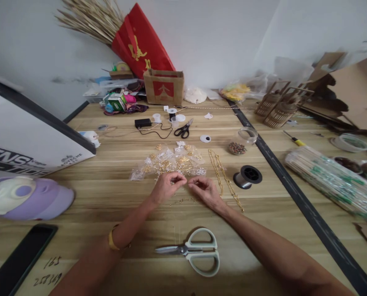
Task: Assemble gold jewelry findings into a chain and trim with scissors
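Note:
My left hand (167, 187) and my right hand (204, 190) meet at the middle of the wooden table (115, 213), fingertips pinched close together over something too small to make out. Just beyond the fingers lies a heap of small clear bags with gold jewellery parts (168, 161). A short gold chain piece (183, 200) rests on the wood between my wrists. Two longer gold chains (225, 179) run along the right of my right hand. A gold bangle sits on my left wrist (112, 239).
White-handled scissors (196, 250) lie near the front edge; black scissors (183, 129) further back. A wire spool (248, 176), a bead cup (236, 148), a bundle of sticks (331, 181), a black phone (19, 259), a purple mask (29, 197) and a white box (26, 135) surround the work area.

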### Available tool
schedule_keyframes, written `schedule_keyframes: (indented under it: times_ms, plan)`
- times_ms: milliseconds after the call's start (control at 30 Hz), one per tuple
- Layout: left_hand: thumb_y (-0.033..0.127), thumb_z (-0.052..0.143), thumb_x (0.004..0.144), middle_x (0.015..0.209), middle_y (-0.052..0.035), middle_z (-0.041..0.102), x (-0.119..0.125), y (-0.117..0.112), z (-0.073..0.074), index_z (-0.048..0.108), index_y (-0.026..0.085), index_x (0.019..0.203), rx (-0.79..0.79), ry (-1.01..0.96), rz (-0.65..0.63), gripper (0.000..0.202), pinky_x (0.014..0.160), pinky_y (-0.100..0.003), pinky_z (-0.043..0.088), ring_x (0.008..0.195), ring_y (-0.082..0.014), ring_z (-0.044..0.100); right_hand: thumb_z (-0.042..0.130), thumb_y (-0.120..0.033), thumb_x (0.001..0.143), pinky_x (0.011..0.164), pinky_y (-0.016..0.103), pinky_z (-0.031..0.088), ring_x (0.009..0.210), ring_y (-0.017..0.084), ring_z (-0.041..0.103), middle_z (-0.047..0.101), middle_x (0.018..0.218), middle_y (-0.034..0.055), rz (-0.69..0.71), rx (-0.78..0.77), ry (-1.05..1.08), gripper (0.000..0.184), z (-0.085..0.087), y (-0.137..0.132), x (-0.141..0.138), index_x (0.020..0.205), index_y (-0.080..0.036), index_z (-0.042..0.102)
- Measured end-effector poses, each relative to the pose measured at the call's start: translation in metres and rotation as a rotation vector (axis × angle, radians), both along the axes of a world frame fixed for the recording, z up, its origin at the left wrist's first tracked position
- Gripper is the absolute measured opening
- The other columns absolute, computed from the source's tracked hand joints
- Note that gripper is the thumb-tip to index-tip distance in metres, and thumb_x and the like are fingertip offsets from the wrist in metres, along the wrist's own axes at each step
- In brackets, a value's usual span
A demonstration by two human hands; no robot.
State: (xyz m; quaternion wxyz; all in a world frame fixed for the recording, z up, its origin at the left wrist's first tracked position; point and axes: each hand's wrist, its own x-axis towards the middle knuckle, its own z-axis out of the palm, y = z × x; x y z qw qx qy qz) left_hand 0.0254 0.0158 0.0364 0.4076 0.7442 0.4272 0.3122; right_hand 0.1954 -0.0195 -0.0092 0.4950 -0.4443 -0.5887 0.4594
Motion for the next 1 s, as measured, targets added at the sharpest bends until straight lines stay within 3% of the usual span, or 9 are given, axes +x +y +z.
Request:
schedule_keyframes:
  times_ms: [400,533,767,1000]
  plan:
    - [0.017,0.058,0.078,0.078,-0.0037,0.071,0.006,0.016,-0.006,0.069,0.014,0.078,0.067,0.067,-0.023,0.011,0.067,-0.024,0.047,0.072,-0.0146,0.063,0.053,-0.027,0.083,0.055,0.022,0.043,0.063,0.013,0.053,0.058,0.071,0.0016,-0.044,0.097,-0.159,0.013,-0.004,0.0,0.0,0.078,-0.017,0.059]
    - [0.014,0.059,0.078,0.081,-0.0048,0.069,0.01,0.03,-0.017,0.07,0.015,0.081,0.21,0.206,0.002,0.011,0.072,-0.027,0.046,0.077,-0.0163,0.062,0.052,-0.025,0.083,0.052,0.022,0.041,0.058,0.012,0.05,0.055,0.067,0.0007,-0.045,0.126,-0.221,0.012,-0.004,-0.002,-0.001,0.076,-0.017,0.057]
    - [0.014,0.053,0.083,0.079,-0.0047,0.062,0.023,0.041,-0.028,0.067,0.017,0.079,0.455,0.519,-0.129,0.015,0.072,-0.029,0.043,0.081,-0.018,0.056,0.051,-0.024,0.083,0.053,0.022,0.04,0.058,0.012,0.05,0.056,0.067,0.0005,-0.041,0.139,-0.237,0.012,-0.001,-0.002,-0.003,0.075,-0.016,0.056]
    - [0.017,0.05,0.085,0.081,-0.0047,0.061,0.027,0.047,-0.032,0.065,0.016,0.075,0.47,0.579,-0.137,0.017,0.073,-0.029,0.042,0.08,-0.0181,0.054,0.051,-0.024,0.082,0.053,0.022,0.04,0.058,0.012,0.05,0.055,0.065,0.0003,-0.041,0.135,-0.224,0.013,0.001,-0.001,-0.003,0.073,-0.016,0.055]
